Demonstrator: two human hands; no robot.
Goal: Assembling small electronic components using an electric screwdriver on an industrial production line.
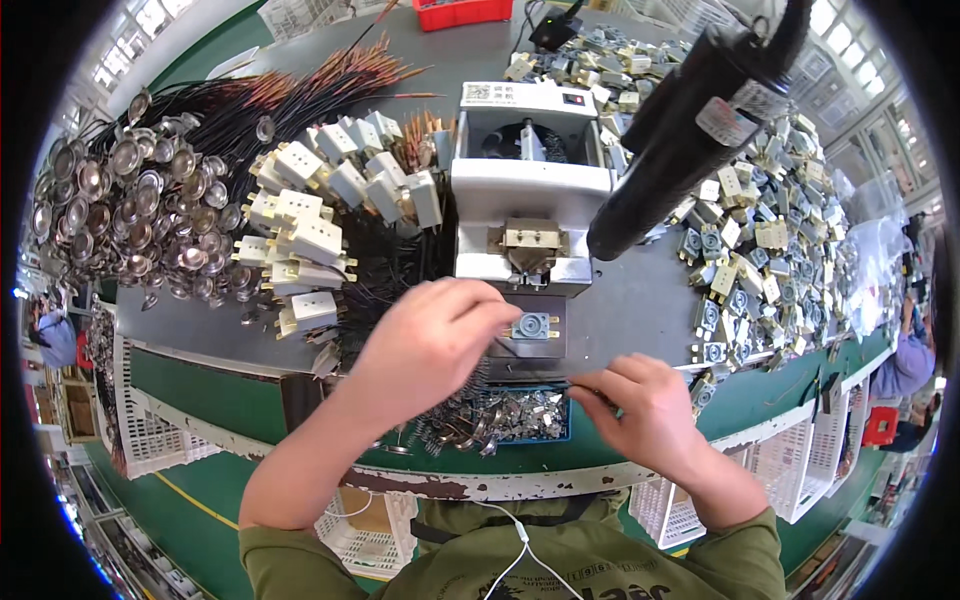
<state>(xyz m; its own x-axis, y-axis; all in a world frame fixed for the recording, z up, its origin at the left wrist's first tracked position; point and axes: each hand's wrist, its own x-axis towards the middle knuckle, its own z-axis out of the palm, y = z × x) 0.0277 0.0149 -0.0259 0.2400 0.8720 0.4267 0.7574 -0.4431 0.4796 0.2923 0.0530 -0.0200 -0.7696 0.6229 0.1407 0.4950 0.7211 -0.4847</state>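
Note:
A small grey block with a round centre and brass-coloured terminals (pixel 535 325) lies on a dark plate in front of the white bench machine (pixel 525 195). My left hand (pixel 430 335) reaches to the block's left side, thumb and forefinger pinched together at its edge. Whatever sits between those fingertips is hidden. Lower and to the right is my right hand (pixel 645 410), its fingers closed near the bench edge, by a blue tray of small metal parts (pixel 570 425). A thin dark line runs near the fingertips; I cannot tell what they pinch.
Metal discs on dark leads (pixel 140 200) heap at the left, beside stacked white blocks (pixel 310 240). A black cylindrical tool (pixel 680 140) slants over the machine's right side. Many loose grey and white blocks (pixel 760 235) cover the right. A red bin (pixel 460 13) stands at the back.

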